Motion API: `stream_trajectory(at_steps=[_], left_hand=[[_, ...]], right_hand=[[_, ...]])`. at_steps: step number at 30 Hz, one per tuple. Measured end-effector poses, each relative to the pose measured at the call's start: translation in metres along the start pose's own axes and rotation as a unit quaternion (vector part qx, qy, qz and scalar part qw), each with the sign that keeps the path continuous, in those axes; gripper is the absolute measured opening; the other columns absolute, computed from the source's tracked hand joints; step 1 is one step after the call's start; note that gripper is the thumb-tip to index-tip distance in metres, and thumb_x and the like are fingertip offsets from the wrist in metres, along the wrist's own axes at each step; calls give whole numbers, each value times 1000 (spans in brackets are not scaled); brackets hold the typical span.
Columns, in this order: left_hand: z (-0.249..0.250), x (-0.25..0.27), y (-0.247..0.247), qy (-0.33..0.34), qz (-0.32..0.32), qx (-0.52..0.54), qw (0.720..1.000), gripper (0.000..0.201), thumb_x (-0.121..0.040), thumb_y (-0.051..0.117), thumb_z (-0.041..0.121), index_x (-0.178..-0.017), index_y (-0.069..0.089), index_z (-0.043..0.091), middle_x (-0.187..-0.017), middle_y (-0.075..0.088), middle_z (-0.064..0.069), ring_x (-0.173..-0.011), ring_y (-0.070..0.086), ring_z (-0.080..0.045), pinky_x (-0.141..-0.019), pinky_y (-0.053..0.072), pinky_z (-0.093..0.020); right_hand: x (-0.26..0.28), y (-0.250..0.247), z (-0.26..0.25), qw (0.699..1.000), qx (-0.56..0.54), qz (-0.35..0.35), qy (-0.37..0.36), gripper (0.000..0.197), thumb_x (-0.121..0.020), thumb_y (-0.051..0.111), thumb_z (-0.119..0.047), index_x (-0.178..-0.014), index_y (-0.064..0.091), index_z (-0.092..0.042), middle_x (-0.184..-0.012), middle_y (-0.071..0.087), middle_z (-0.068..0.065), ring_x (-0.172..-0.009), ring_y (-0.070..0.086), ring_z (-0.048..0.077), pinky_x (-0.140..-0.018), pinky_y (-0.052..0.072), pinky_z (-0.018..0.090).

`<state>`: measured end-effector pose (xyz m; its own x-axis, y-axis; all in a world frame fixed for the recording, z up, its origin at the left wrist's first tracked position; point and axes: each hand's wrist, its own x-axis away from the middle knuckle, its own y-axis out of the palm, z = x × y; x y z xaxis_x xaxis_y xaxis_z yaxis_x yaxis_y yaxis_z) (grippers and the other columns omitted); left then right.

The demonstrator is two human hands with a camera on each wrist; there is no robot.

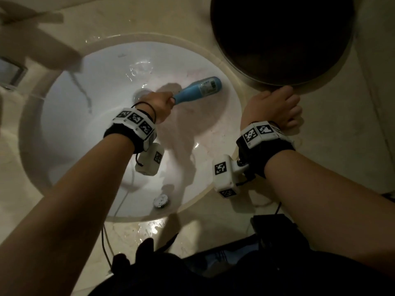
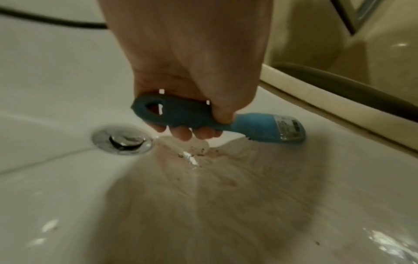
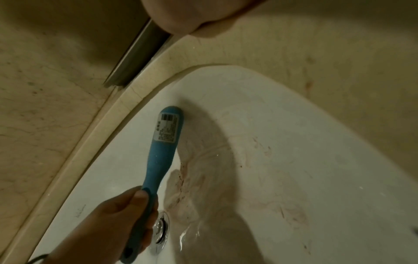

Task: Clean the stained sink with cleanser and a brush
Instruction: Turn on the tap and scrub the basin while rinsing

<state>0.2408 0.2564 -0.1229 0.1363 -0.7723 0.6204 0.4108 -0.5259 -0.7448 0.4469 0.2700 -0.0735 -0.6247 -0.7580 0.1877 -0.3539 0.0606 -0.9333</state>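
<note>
Near rim: one round overflow fitting [image 1: 161, 201] sits low on the sink [image 1: 70, 133] wall closest to the person.
Left hand: the left hand [image 1: 157, 104] wraps its fingers tight round the handle of one blue brush [image 1: 198, 89], head down on the basin's right slope, just beyond the drain [image 2: 122, 141].
Left wrist view only: a hanging hole in the handle end and dark specks beside the drain.
Right wrist view only: reddish smears [image 3: 291, 212] spread over the right wall, and the label on the brush back.
Right hand: the right hand [image 1: 275, 105] rests on the counter [image 1: 333, 159] at the rim, fingers loose, holding nothing.
Basin contents: brush, water film, stains.
Far: one dark round vessel [image 1: 282, 37] on the counter; its contents cannot be told.
</note>
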Motion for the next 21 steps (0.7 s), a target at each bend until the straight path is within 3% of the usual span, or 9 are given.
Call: stream_trajectory(at_steps=[2,4,6,9,12,14,17,19,21], left_hand=[[-5,0,4,-25,24,-48,998,33,-99,35,22,-125,50,9,-113,56,-15,-102,55,-34,-84,44,-36],[-22,0,9,-72,15,-76,994,35,-96,40,17,-129,48,5,-125,55,-20,-109,56,-36,-91,45,-40],[-37,7,10,-140,-11,-74,987,33,-94,42,14,-122,52,0,-119,59,-22,-101,58,-33,-84,47,-38],[-40,14,5,-180,-30,-7,983,29,-93,42,13,-113,56,-2,-104,63,-21,-93,62,-33,-78,50,-37],[-34,15,0,-161,-37,-9,986,33,-94,38,9,-120,52,-5,-112,62,-23,-90,61,-33,-80,50,-37],[-26,18,-2,-103,-6,-22,994,37,-98,35,11,-131,46,-1,-123,56,-24,-103,57,-36,-87,44,-38],[-7,21,-6,-42,48,2,998,36,-101,34,19,-131,46,4,-125,53,-24,-113,52,-38,-92,41,-37],[0,17,-7,-35,63,-22,997,38,-99,37,20,-135,43,10,-122,55,-24,-111,54,-39,-89,44,-38],[-7,13,-4,-80,54,-28,995,38,-95,40,16,-133,44,11,-119,57,-20,-104,57,-36,-82,45,-37]], right_hand=[[0,1,0,1000,-1,4,-1,32,-92,39,-24,-121,46,-12,-133,43,9,-124,37,29,-96,27,40],[0,1,0,1000,1,6,0,32,-92,38,-23,-120,46,-12,-132,44,9,-124,37,27,-96,27,39],[-1,2,0,1000,2,9,-1,32,-92,38,-24,-120,46,-12,-132,44,8,-124,37,26,-96,27,39],[-1,2,0,1000,0,10,-3,32,-92,39,-25,-120,46,-12,-132,44,8,-124,38,27,-96,28,39],[0,1,0,1000,0,9,-6,32,-91,38,-24,-120,46,-12,-132,44,9,-124,38,28,-96,28,40],[0,1,1,1000,-2,6,-6,32,-91,38,-24,-120,46,-11,-132,44,10,-125,37,28,-96,28,41],[0,1,1,1000,-2,6,-10,33,-91,38,-23,-120,46,-11,-132,44,11,-125,37,28,-96,28,41],[0,1,2,1000,1,7,-12,33,-91,37,-24,-120,45,-11,-132,44,10,-125,37,28,-97,28,41],[0,2,2,1000,2,9,-13,33,-91,38,-25,-120,46,-12,-132,44,10,-125,37,28,-97,28,42]])
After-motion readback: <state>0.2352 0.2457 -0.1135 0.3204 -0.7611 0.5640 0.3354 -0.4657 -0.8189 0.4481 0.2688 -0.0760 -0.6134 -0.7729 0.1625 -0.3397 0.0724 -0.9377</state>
